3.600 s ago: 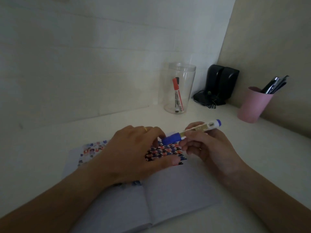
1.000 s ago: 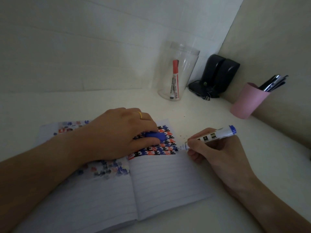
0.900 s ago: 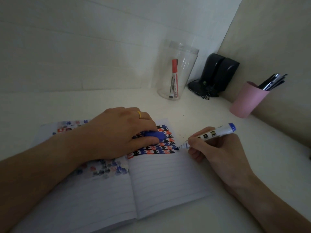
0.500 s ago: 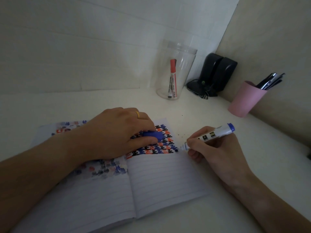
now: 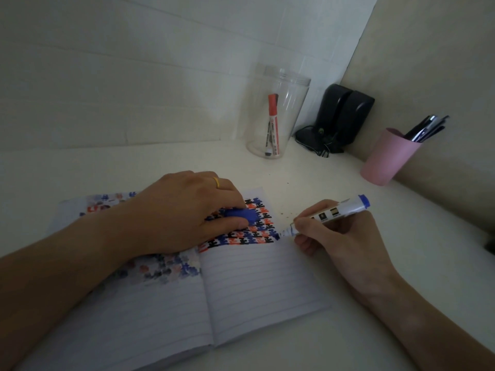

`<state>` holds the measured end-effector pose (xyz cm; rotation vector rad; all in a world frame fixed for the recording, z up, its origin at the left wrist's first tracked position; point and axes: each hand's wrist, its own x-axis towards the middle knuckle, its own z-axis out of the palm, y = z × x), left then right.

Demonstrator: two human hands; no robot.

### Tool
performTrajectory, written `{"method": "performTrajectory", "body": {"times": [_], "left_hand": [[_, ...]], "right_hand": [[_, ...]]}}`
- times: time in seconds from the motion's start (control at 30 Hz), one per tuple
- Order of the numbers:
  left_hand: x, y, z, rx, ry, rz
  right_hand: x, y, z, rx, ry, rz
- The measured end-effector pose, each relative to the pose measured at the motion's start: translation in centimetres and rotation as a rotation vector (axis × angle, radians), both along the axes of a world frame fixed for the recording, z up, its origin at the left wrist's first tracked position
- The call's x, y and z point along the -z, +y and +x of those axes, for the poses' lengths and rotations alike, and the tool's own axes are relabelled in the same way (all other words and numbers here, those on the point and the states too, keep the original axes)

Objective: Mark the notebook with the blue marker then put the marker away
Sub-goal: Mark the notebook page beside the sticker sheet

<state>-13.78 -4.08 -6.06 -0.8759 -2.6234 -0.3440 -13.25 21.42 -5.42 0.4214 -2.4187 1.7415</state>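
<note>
On the white surface, open notebook. Right hand clamped on blue marker, tip at patterned page's right edge. Left hand pressing page, gripping blue cap (ring on finger).

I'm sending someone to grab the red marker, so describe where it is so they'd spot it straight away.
Look to the far corner of the white desk, left of the black speakers. A clear plastic jar stands there, and the red marker stands inside it, the only red-capped pen around.
</note>
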Motion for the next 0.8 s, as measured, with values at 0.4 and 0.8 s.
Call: {"method": "performTrajectory", "body": {"times": [0.4, 0.8], "left_hand": [[0.14, -0.03, -0.03, 0.009, 0.008, 0.006], [0.2, -0.03, -0.1, 0.008, 0.006, 0.013]], "right_hand": [[-0.04, -0.08, 0.13, -0.021, 0.004, 0.039], [0.23, -0.15, -0.37, 0.099, -0.016, 0.062]]}}
